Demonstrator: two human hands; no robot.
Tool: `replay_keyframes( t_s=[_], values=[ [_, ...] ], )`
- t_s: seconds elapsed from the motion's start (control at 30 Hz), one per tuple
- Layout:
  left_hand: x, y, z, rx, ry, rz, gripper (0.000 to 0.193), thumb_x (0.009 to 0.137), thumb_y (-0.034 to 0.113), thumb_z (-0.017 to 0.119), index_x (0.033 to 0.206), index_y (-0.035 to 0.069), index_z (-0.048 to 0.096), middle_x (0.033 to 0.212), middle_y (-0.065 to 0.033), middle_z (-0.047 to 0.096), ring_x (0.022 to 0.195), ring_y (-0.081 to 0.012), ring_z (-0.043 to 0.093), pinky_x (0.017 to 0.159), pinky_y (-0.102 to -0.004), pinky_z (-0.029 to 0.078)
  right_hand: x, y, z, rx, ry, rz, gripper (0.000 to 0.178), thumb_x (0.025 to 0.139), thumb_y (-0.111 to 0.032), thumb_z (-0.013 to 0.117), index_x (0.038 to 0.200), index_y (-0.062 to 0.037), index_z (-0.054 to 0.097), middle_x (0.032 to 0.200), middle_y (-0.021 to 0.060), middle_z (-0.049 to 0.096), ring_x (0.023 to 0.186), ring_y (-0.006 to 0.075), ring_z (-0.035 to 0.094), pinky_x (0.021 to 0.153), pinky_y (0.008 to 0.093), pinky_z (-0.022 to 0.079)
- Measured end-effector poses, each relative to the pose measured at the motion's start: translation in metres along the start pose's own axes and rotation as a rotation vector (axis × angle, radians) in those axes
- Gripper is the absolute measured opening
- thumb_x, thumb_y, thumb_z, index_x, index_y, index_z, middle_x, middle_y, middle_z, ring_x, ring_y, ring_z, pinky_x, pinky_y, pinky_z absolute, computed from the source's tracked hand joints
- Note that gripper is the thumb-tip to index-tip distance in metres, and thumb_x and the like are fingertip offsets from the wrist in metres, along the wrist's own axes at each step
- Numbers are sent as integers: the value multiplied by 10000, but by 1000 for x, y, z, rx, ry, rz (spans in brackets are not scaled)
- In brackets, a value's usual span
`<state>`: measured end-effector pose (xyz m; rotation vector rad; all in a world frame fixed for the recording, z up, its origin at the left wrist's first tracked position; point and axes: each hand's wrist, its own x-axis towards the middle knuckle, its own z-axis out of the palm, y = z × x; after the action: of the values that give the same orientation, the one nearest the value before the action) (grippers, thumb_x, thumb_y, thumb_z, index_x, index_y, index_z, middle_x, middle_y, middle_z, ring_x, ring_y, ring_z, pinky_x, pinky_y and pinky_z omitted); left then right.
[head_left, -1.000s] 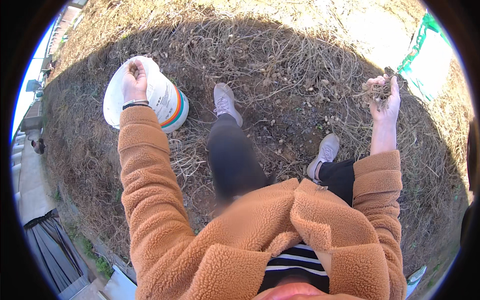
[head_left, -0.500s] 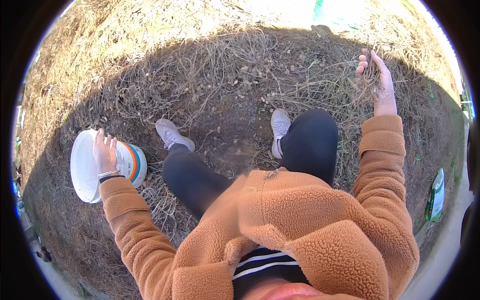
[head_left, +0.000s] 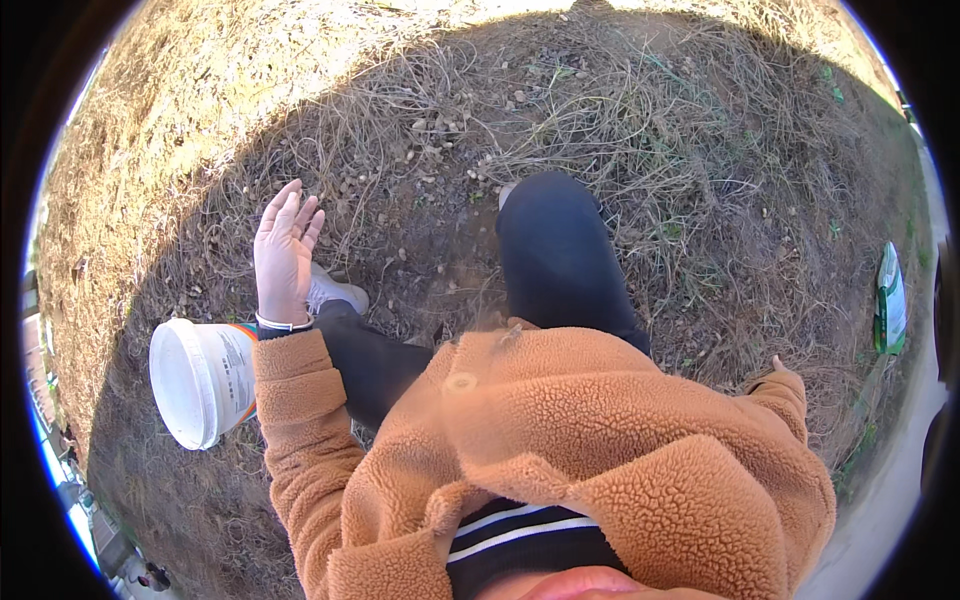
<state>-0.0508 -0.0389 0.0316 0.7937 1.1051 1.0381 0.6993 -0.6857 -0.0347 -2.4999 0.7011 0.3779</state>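
Note:
My left hand is raised over the ground near my left shoe, empty, its fingers stretched out and apart. Just below and left of it, a white bucket with a coloured stripe lies tipped on its side, its mouth to the left. My right hand is low at my right side, almost wholly covered by its brown fleece sleeve; only a bit of finger shows, so whatever it holds is hidden. Dried vines cover the soil in front of me, with small pale peanut-like pods scattered among them.
A green and white bag stands at the far right, near a pale paved strip. My bent right knee juts forward, and my left shoe rests on the soil. Sunlit dry stalks spread at the upper left.
My right hand, which held a bunch of dried vines up front, has swung back to my side. My left hand has left the bucket, moving up and right. The view has shifted.

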Motion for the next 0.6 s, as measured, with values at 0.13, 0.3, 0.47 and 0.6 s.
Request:
replay_keyframes(
  t_s=[0.13, 0.3, 0.47, 0.6],
  values=[
    [6, -8, 21, -82, -36, -20, 293, 971, 138, 534, 1237, 15, 544, 1198, -88, 567, 1063, -211, 573, 907, -354, 493, -21, -7, -2, -945, 40, -84, 311, 842, -237, 717, 957, 47, 667, 932, 167, 692, 811, 275, 676, 717, 398, 543],
    [19, -37, 23, -124, -7, -53, 277, 971, 146, 540, 1209, 4, 551, 1159, -95, 588, 1045, -207, 590, 910, -349, 497, -179, -190, 100, -1036, -112, -692, 367, 886, -278, 630, 737, 57, 652, 759, 196, 674, 566, 268, 640, 568, 406, 503],
    [34, -67, 7, -3, 131, -171, 273, 982, 142, 511, 1213, 3, 556, 1145, -102, 617, 1030, -191, 605, 903, -330, 508, -383, -255, 305, -223, -1215, -857, 312, 951, -340, 575, 992, -39, 647, 838, 23, 628, 723, 87, 592, 688, 233, 505],
    [40, -70, 4, 19, 67, -134, 257, 985, 144, 508, 1196, 12, 569, 1140, -88, 625, 1016, -164, 608, 897, -305, 503, -454, -223, 465, -236, -1389, -406, 574, 922, -359, 620, 1256, 86, 477, 1166, 163, 565, 1036, 209, 589, 903, 331, 513]
  ],
)
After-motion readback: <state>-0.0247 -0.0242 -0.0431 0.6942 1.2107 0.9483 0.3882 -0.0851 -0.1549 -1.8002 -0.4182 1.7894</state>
